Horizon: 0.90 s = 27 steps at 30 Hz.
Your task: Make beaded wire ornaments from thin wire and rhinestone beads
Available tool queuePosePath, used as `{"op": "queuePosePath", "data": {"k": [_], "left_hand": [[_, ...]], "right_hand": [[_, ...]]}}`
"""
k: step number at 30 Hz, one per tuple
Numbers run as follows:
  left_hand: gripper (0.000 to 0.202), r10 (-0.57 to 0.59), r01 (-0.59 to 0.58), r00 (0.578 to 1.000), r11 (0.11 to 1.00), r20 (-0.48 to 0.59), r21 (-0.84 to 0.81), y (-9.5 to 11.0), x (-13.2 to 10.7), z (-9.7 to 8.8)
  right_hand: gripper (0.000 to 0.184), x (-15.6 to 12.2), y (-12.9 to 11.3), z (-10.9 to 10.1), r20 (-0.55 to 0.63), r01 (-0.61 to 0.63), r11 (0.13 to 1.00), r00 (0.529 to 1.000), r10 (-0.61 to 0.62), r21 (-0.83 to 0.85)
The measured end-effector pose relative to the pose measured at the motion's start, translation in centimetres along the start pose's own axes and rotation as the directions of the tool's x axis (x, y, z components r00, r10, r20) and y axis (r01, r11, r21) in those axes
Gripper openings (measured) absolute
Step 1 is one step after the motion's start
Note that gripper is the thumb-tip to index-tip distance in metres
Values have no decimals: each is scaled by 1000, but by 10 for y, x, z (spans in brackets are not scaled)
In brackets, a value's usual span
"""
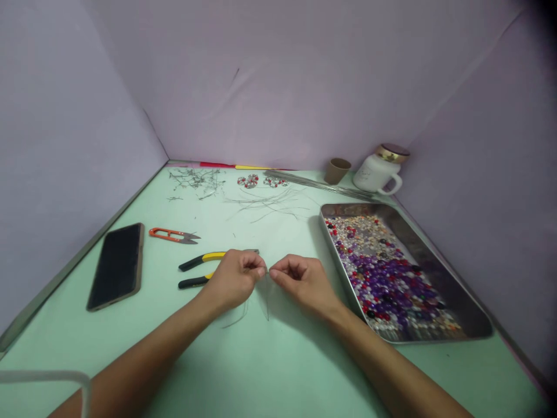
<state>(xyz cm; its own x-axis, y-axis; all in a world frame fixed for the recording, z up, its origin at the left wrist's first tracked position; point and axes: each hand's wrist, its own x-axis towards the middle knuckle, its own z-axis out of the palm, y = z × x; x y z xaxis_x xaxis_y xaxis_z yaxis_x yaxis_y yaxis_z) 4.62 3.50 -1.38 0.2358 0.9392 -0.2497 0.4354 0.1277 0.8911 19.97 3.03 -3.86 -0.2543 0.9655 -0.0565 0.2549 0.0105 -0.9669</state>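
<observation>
My left hand (237,277) and my right hand (300,280) meet over the middle of the pale green table (261,360), fingertips almost touching. Both pinch a thin metal wire (267,293) whose ends hang down toward the table between them. Just behind my left hand lie yellow-and-black pliers (198,270). A metal tray (435,255) full of purple, white and red beads (387,278) sits right of my right hand.
A black phone (116,265) and orange thread snips (173,235) lie at the left. Loose wires (265,200), wire scraps (195,179) and two beaded pieces (261,182) lie at the back. A brown cup (337,170) and a white lidded mug (379,169) stand near the back wall.
</observation>
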Motion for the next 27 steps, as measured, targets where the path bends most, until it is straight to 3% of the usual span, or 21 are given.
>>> {"op": "queuePosePath", "data": {"k": [6,13,21,27], "left_hand": [[12,19,-20,999,1000,25,24,1,1,-3],[11,34,-33,999,998,-2,61,-3,0,1],[12,14,-12,999,999,-53,30,-4,-1,5],[13,29,-28,999,999,-23,16,-2,-1,4]], "right_hand": [[12,-1,-5,-5,-5,81,982,997,-83,-170],[11,-5,-7,-5,23,182,870,981,-193,-458],[10,-5,-7,-5,8,222,865,970,-245,-450],[11,-5,-4,-2,-47,155,912,981,-187,-380]]}}
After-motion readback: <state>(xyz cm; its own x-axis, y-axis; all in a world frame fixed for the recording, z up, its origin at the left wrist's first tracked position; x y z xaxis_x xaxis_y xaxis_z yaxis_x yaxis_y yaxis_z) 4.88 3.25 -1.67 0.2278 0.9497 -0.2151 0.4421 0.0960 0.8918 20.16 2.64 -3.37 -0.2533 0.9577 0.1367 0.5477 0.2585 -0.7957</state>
